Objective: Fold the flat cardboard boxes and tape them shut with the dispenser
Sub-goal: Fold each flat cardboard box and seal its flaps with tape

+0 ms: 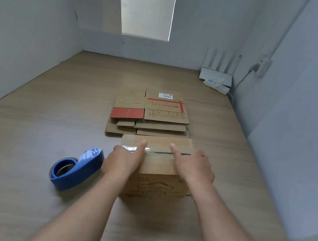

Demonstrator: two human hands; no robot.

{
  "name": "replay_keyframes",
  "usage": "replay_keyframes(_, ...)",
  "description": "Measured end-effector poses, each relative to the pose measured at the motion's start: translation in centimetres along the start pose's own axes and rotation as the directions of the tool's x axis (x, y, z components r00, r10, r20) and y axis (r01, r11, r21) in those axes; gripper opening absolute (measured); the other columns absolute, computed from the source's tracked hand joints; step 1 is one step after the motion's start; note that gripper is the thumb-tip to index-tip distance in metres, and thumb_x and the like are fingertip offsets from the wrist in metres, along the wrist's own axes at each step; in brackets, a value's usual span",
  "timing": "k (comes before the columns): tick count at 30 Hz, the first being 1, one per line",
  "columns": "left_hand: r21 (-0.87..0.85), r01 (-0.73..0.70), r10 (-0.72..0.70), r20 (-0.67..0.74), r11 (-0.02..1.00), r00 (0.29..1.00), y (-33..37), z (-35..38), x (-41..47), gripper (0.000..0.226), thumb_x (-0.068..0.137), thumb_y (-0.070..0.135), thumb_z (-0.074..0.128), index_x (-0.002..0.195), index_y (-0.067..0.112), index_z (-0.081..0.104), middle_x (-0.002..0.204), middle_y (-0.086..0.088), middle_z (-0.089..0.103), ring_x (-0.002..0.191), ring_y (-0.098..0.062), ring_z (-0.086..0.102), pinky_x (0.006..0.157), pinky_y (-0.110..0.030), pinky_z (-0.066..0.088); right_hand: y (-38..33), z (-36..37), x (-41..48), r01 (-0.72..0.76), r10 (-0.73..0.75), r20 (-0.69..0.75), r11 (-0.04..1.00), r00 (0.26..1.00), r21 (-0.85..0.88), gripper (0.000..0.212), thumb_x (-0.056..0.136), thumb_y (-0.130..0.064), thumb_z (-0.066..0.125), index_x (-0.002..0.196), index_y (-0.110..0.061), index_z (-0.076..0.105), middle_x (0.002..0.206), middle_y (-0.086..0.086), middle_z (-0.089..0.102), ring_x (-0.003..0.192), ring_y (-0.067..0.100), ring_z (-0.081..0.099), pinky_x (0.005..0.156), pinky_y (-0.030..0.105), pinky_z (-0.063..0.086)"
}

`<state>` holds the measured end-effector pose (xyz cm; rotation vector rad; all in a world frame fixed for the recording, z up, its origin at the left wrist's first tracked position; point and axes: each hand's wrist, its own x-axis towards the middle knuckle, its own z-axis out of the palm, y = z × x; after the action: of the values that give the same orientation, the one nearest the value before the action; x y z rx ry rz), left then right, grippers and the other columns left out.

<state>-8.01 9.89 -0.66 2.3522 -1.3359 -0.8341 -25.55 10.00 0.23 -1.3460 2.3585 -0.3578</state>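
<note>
Both forearms reach forward over the pale wood-grain table (31, 144). Between the two hands stands the folded brown cardboard box (158, 165), its top flaps down. The left hand (123, 160) grasps the box's left side, thumb laid across the top and fingers curled over the left edge. The right hand (192, 166) clasps the right side the same way, thumb stretched inward over the top. A strip of clear tape (140, 148) runs along the flap seam, passing under the left thumb and on toward the right one.

Just outside the left hand, close to its wrist, a blue plastic tape dispenser (80, 166) lies on its side on the table, the roll facing the camera.

Beyond the fingertips, just behind the box, lies a stack of flat brown cardboard boxes (150, 117), the top sheet printed in red with a white label. Far past the right hand, in the corner, a white router (216, 75) with upright antennas stands against the wall.
</note>
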Motion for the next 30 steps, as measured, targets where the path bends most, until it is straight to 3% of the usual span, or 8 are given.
replay_keyframes(4,0.091,0.027,-0.018,-0.097,0.995,0.995,0.4,0.7,-0.9,0.088,0.078,0.081,0.040,0.123,0.005,0.042,0.117,-0.013,0.061,0.109,-0.034,0.057,0.077,-0.037,0.045,-1.8,0.6,-0.6,-0.069,0.073,0.032,0.991,0.997,-0.118,0.113,0.066,-0.088,0.045,0.139,-0.003,0.028,0.139,0.015,0.038,0.127,0.033,0.038,0.099,0.058,0.038)
replay_keyframes(11,0.112,-0.030,0.044,-0.125,0.993,0.991,-0.3,0.8,-0.8,0.067,0.096,0.062,0.025,0.129,0.006,0.042,0.119,-0.016,0.060,0.110,-0.035,0.055,0.073,-0.036,0.039,0.2,1.4,0.9,0.050,-0.033,-0.088,0.978,0.996,0.200,0.065,0.087,-0.056,0.055,0.121,-0.003,0.043,0.126,0.015,0.050,0.115,0.034,0.048,0.082,0.038,0.042)
replay_keyframes(16,-0.070,-0.002,-0.006,-0.115,0.998,0.993,-1.4,0.6,-0.5,0.053,0.103,0.042,0.015,0.124,0.009,0.052,0.119,-0.016,0.059,0.106,-0.034,0.053,0.083,-0.038,0.038,1.2,1.8,1.6,0.095,-0.064,-0.126,0.960,0.990,0.263,0.042,0.095,-0.047,0.046,0.108,-0.006,0.050,0.114,0.012,0.055,0.103,0.032,0.052,0.073,0.034,0.037)
replay_keyframes(20,-0.212,-0.067,0.095,0.127,0.975,0.987,-3.8,-1.3,-0.9,0.050,0.102,0.041,0.029,0.150,0.027,0.025,0.124,-0.013,0.058,0.102,-0.030,0.060,0.087,-0.038,0.050,1.4,1.1,2.4,0.159,-0.145,-0.077,0.958,0.986,0.239,0.037,0.092,-0.051,0.050,0.090,-0.014,0.046,0.098,0.006,0.055,0.087,0.026,0.051,0.065,0.033,0.035)
replay_keyframes(23,-0.393,0.025,0.180,0.475,0.919,0.862,-7.0,-4.1,-2.8,0.079,0.087,0.042,0.065,0.146,0.046,0.012,0.116,-0.006,0.060,0.095,-0.022,0.067,0.073,-0.035,0.057,1.1,0.2,3.0,0.221,-0.236,0.021,0.938,0.972,0.268,0.042,0.083,-0.057,0.059,0.077,-0.018,0.044,0.083,0.000,0.057,0.078,0.022,0.052,0.063,0.035,0.038)
replay_keyframes(25,-0.277,-0.071,0.220,0.555,0.958,0.802,-8.2,-5.1,-4.1,0.095,0.064,0.055,0.079,0.138,0.038,0.023,0.120,0.004,0.053,0.105,-0.010,0.056,0.078,-0.023,0.050,0.2,0.2,2.8,0.266,-0.287,0.070,0.938,0.955,0.223,0.043,0.078,-0.062,0.062,0.080,-0.021,0.048,0.089,-0.002,0.059,0.085,0.021,0.054,0.065,0.034,0.040)
replay_keyframes(28,-0.146,-0.200,0.246,0.484,0.969,0.840,-8.1,-4.4,-5.8,0.093,0.060,0.051,0.085,0.127,0.027,0.027,0.118,0.012,0.046,0.101,-0.003,0.049,0.070,-0.013,0.042,-1.4,0.9,2.2,0.290,-0.306,0.096,0.944,0.947,0.156,0.060,0.071,-0.070,0.062,0.112,-0.026,0.054,0.122,0.003,0.053,0.110,0.023,0.052,0.081,0.037,0.044)
replay_keyframes(30,-0.136,-0.241,0.276,0.397,0.961,0.875,-7.9,-3.4,-6.8,0.103,0.059,0.052,0.085,0.136,0.026,0.022,0.128,0.015,0.042,0.108,-0.003,0.048,0.080,-0.016,0.045,-2.2,1.2,1.4,0.226,-0.246,0.103,0.958,0.964,0.176,0.096,0.070,-0.070,0.064,0.145,-0.021,0.028,0.144,0.008,0.036,0.129,0.027,0.041,0.095,0.042,0.041)
